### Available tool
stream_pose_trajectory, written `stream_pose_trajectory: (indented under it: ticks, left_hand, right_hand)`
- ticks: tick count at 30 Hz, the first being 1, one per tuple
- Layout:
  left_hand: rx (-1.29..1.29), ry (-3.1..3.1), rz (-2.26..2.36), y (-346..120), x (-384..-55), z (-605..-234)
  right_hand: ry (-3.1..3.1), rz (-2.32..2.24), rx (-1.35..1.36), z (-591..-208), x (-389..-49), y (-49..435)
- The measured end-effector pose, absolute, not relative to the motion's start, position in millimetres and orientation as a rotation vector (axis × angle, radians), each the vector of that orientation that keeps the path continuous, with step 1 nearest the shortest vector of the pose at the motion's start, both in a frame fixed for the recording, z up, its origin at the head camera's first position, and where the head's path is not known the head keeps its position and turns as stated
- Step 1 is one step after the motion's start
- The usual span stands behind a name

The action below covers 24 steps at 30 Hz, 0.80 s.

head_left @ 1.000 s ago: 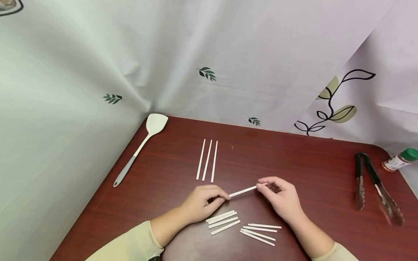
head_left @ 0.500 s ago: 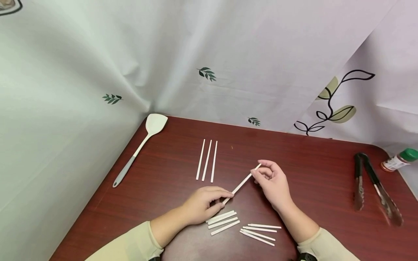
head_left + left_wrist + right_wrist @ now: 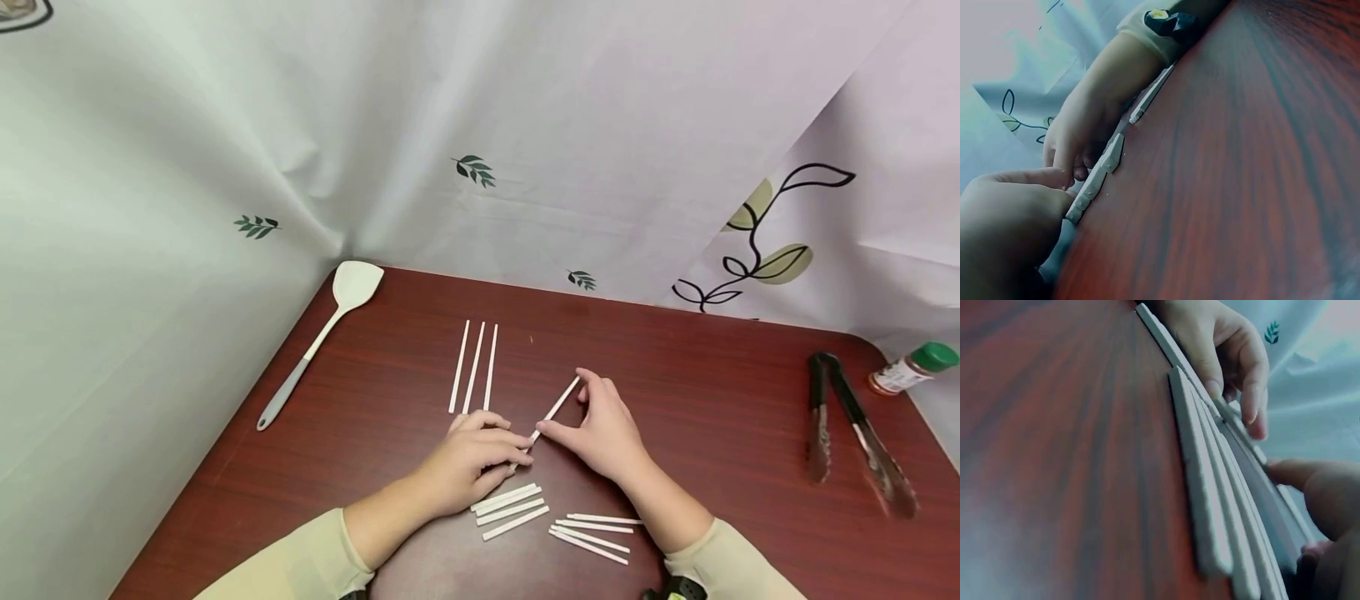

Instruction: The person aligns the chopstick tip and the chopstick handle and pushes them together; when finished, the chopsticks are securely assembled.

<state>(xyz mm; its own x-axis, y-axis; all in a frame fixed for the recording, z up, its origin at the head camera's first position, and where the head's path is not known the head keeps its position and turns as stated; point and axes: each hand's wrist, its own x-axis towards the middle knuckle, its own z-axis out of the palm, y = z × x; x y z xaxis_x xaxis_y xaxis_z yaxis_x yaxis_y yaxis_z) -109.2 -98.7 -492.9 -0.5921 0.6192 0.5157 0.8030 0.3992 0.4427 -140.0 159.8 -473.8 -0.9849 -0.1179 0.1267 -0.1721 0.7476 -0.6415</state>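
Note:
In the head view a long white stick (image 3: 561, 399) slants across the middle of the table. My left hand (image 3: 468, 462) pinches its near end between thumb and fingers, low over the tabletop. Its knuckles cover the near ends of some of three long white sticks (image 3: 474, 367) lying side by side. My right hand (image 3: 606, 429) holds the same stick, a fingertip at the far end and the thumb near the middle. Closer to me lie short white sticks (image 3: 516, 523) in one group, and thin-tipped short sticks (image 3: 589, 547) in another, partly behind the right forearm.
A white spatula (image 3: 358, 285) with a grey handle lies along the table's left edge. Black-handled tongs (image 3: 855, 396) and a green-capped spice bottle (image 3: 903, 373) are at the right. A printed white curtain (image 3: 525, 225) hangs behind the dark red table (image 3: 675, 358).
The stick has swung from nearly crosswise to a steep slant. My right hand moved left, its thumb sliding down towards the left hand. My left fingers shifted slightly over the near end.

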Motion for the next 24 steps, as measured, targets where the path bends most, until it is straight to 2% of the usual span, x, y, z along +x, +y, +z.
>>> stream_pose_trajectory:
  ticks: [7, 24]
  left_hand:
    - [-1.203, -2.472, -0.99, -97, -108, -492]
    - [-1.144, -2.473, -0.924, -100, -107, -490]
  right_hand:
    - [-3.028, 0.808, 0.239, -468, -147, 154]
    - [-3.21, 0.589, 0.316, -449, -152, 143]
